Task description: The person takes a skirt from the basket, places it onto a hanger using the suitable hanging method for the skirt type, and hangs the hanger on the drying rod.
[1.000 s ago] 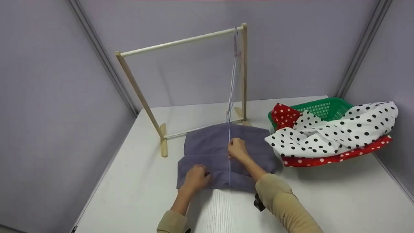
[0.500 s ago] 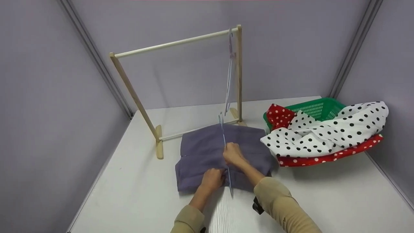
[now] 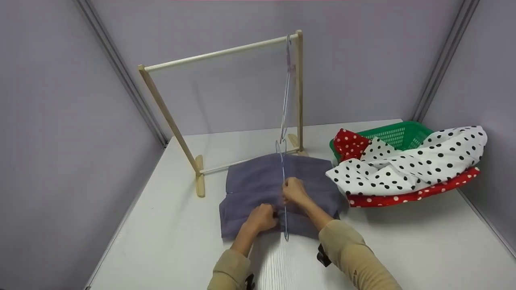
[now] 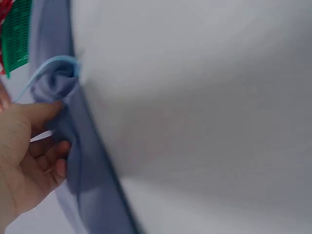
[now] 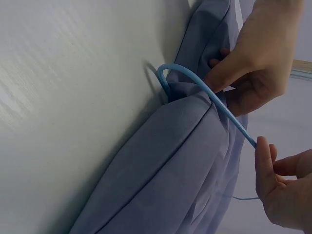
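A greyish-purple folded garment (image 3: 254, 173) lies on the table before the rack. My right hand (image 3: 295, 191) pinches a light blue wire hanger (image 5: 233, 118), held on edge over the garment's middle, its hook toward the rack. In the right wrist view the hanger's rounded end loops around a bunched fold at the garment's near edge. Right beside that end, my left hand (image 3: 261, 218) pinches the fabric between thumb and fingers. Gathered cloth around the loop also shows in the left wrist view, next to the left thumb (image 4: 46, 111). Part of the hanger's lower side is hidden by cloth.
Behind the garment stands a wooden rack (image 3: 221, 52), with thin hangers (image 3: 287, 92) hung at its right end. To the right, a green basket (image 3: 397, 135) holds white black-dotted cloth (image 3: 419, 165) and red white-dotted cloth (image 3: 350, 144), spilling over its front.
My left hand has moved right along the garment to the hanger and taken hold of the fabric there. The hanger has shifted nearer to me, its end now past the garment's near edge.
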Demonstrator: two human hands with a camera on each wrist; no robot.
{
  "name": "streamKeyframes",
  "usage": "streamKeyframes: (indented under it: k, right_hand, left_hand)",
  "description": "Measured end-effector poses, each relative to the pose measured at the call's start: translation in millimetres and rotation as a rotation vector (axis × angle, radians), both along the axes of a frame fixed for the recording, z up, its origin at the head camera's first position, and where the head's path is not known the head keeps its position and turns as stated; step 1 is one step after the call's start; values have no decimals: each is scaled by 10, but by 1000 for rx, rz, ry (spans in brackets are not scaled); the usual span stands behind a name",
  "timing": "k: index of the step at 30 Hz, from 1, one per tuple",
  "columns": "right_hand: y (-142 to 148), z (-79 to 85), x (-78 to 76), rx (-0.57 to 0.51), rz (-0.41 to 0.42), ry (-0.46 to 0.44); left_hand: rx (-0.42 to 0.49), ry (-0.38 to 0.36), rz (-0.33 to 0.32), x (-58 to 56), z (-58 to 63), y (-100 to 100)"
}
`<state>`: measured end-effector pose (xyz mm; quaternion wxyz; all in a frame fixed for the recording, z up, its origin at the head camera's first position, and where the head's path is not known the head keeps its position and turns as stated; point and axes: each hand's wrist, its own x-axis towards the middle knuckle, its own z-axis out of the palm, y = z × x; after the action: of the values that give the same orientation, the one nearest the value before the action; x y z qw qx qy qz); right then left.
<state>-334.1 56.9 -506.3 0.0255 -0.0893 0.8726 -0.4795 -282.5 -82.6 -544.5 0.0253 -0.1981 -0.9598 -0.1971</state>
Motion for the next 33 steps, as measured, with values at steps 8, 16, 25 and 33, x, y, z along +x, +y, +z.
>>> streamKeyframes:
  k: [8, 16, 25, 33]
  right_hand:
    - [-15, -27, -14, 73, 55, 148]
    - [-1, -1, -50, 154, 59, 184]
    - [224, 115, -50, 163, 38, 321]
    - [806, 319, 58, 250, -45, 608]
  left_hand:
    - [310, -21, 25, -117, 189, 134]
    - [418, -8, 136, -189, 199, 222]
    - [555, -21, 263, -177, 97, 272]
    - [646, 226, 379, -125, -95, 341]
